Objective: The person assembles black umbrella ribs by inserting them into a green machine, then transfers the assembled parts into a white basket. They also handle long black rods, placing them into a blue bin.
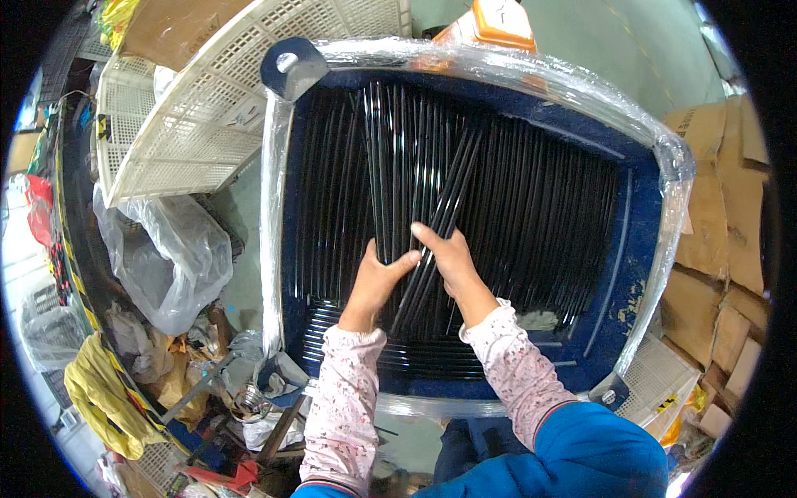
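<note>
Before me stands a blue bin (638, 249), its rim wrapped in clear plastic film, holding many glossy black rods (535, 205) laid side by side. My right hand (451, 258) is closed around a few slanted black rods (457, 177), which lean across the others. Just left of it, my left hand (383, 277) grips several black rods (377, 168) near their lower ends, its thumb pointing toward the slanted ones. Along the bin's near side more rods (429, 361) lie crosswise. The fingers beneath the rods are hidden.
White perforated plastic crates (205, 118) lean at the bin's left, above a clear plastic bag (180, 255). Flattened cardboard boxes (710, 218) are stacked on the right. An orange-and-white object (501, 28) stands beyond the far rim. A yellow cloth (109, 398) hangs at lower left.
</note>
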`<control>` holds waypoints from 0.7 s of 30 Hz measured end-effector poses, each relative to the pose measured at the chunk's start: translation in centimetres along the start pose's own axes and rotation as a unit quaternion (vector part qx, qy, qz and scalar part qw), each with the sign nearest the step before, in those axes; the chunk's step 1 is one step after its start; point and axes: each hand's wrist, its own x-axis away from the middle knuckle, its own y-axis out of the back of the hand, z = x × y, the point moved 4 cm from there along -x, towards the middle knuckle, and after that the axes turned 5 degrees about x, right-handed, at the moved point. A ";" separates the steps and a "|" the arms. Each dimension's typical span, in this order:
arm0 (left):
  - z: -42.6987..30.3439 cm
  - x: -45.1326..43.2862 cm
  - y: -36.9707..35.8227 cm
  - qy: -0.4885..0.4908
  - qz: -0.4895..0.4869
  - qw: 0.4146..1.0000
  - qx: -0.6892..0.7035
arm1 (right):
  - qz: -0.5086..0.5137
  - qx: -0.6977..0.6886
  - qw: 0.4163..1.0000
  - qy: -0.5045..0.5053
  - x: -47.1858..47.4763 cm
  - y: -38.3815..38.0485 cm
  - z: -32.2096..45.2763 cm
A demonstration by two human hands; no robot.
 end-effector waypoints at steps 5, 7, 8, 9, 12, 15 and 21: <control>2.6 8.8 -0.1 -0.036 0.009 0.999 -0.007 | 0.069 0.055 0.996 -0.003 8.4 1.3 -2.5; 3.8 14.4 1.2 -0.018 -0.013 1.000 -0.012 | 0.103 0.064 0.993 -0.008 13.4 0.8 -3.9; 4.2 17.4 1.7 -0.021 -0.017 0.999 -0.025 | 0.112 0.078 0.991 -0.014 16.2 0.3 -4.5; 4.1 21.0 2.2 0.001 -0.022 1.000 0.013 | 0.128 0.093 0.987 -0.020 19.1 -0.4 -5.1; 6.4 31.3 4.2 -0.027 -0.061 0.995 0.068 | 0.172 0.138 0.975 -0.022 27.6 -2.1 -7.9; 8.1 42.4 6.0 -0.041 -0.121 0.991 0.033 | 0.236 0.131 0.962 -0.039 36.9 -4.5 -10.3; 15.5 68.9 10.3 -0.053 -0.275 0.957 0.074 | 0.418 0.233 0.876 -0.055 57.4 -7.7 -21.1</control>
